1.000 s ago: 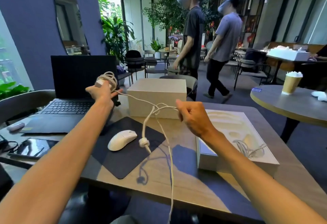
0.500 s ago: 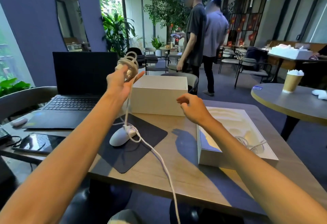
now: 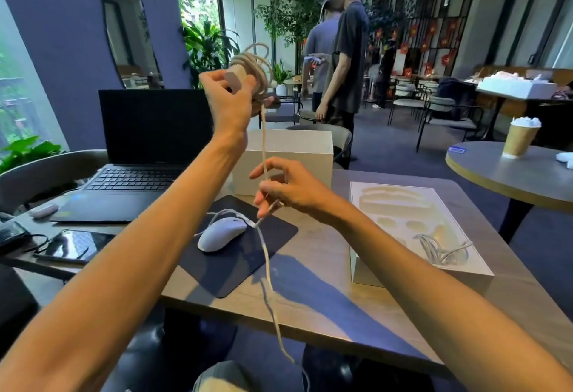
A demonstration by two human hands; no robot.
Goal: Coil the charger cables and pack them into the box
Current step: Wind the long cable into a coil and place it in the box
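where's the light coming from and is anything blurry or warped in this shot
Head view: hard light throws sharp arm shadows across the wooden table; the raised left hand and its coiled white charger cable are motion-smeared; the wide lens bows the purple pillars and stretches both forearms; the black phone shows screen glare.

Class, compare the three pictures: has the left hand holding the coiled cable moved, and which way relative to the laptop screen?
Yes. The left hand with the cable coil has risen and shifted right: earlier it sat before the laptop screen, now above its top right corner.
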